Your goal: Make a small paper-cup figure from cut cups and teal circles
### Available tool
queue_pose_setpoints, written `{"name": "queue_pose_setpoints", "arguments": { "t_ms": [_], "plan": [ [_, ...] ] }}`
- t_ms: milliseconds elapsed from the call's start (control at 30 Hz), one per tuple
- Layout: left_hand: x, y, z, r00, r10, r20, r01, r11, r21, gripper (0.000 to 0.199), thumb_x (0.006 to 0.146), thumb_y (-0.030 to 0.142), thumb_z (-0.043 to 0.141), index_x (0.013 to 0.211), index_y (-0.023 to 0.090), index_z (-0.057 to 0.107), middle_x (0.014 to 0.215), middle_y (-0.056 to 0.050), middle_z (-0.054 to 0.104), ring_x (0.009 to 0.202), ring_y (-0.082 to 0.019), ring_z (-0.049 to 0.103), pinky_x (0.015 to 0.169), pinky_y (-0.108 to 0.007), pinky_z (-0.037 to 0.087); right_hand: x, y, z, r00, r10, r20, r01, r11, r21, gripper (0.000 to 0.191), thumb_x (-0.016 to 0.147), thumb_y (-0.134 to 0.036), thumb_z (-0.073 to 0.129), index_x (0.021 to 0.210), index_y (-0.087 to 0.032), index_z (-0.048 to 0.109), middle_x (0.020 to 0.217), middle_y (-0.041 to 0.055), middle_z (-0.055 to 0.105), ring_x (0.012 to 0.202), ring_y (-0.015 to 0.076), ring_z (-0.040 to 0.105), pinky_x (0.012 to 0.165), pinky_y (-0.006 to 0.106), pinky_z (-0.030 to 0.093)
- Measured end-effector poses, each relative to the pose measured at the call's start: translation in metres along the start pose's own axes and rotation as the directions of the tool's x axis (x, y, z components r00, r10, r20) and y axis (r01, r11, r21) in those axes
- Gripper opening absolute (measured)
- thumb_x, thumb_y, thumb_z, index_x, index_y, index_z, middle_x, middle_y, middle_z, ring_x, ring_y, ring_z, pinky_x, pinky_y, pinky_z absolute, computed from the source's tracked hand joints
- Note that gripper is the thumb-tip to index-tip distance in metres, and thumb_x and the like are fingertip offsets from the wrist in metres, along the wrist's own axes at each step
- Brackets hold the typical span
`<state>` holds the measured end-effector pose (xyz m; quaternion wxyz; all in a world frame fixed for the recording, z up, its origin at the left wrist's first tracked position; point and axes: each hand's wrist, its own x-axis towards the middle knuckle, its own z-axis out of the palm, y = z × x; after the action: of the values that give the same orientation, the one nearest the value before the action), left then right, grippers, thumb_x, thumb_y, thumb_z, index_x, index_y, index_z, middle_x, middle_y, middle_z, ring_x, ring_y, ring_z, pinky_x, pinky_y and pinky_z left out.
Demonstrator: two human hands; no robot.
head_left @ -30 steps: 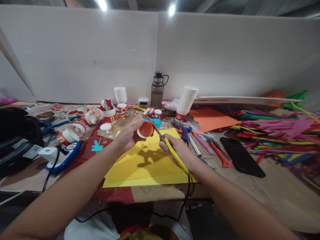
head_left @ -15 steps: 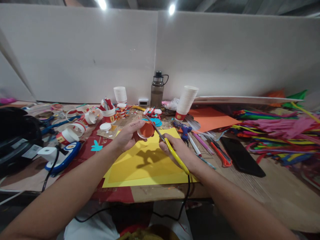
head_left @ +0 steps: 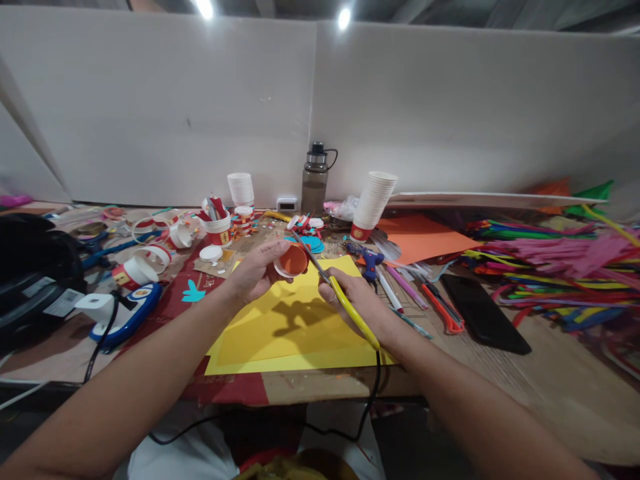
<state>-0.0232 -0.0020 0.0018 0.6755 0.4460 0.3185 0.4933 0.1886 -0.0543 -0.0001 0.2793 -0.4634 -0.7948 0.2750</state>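
A short cup piece [head_left: 292,260] was held mid-frame, pinched in the left hand [head_left: 257,272], tilted, it seemed, to offer its rim to the scissors [head_left: 336,288] that the right hand [head_left: 357,298] gripped by yellow handles [head_left: 367,332]. It looked round, white-edged and orange inside. Yellow paper [head_left: 300,343] lay below; at right, a dark phone [head_left: 485,315] rested on the table [head_left: 555,400].

Passage: lay over yellow sheets [head_left: 300,347], between forearms [head_left: 150,373]. Obstacles: scissors [head_left: 341,298] and cup [head_left: 291,260] barred the far end; beyond stood bottle [head_left: 314,190]; black cord [head_left: 376,377] hung at near edge.
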Motion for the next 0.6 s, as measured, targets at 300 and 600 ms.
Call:
{"name": "queue_pose_setpoints", "arguments": {
  "t_ms": [300,600],
  "plan": [
    [-0.0011,0.0030,-0.0024,1.000,0.005,0.024,-0.006,0.999,0.035,0.027,0.076,0.038,0.072,0.083,0.012,0.066,0.073,-0.004,0.063,0.061,-0.012,0.060,0.049,-0.021,0.049,-0.0002,0.0010,-0.0001,1.000,-0.011,0.000,0.011,1.000,-0.005,0.041,0.092,-0.058,0.043,0.076,-0.020,0.042,0.066,-0.0047,0.039,0.060,0.0098,0.034,0.055,0.024,0.025],
    [0.0021,0.0008,-0.0059,0.999,0.036,-0.006,-0.035,0.998,0.049,0.027,0.075,0.038,0.073,0.085,0.014,0.067,0.073,-0.003,0.064,0.061,-0.011,0.059,0.053,-0.021,0.049,0.0001,-0.0022,-0.0007,1.000,0.004,0.009,-0.004,0.999,-0.049,0.041,0.092,-0.058,0.041,0.077,-0.020,0.042,0.067,-0.0042,0.040,0.060,0.0106,0.035,0.056,0.025,0.026]
  ]
}}
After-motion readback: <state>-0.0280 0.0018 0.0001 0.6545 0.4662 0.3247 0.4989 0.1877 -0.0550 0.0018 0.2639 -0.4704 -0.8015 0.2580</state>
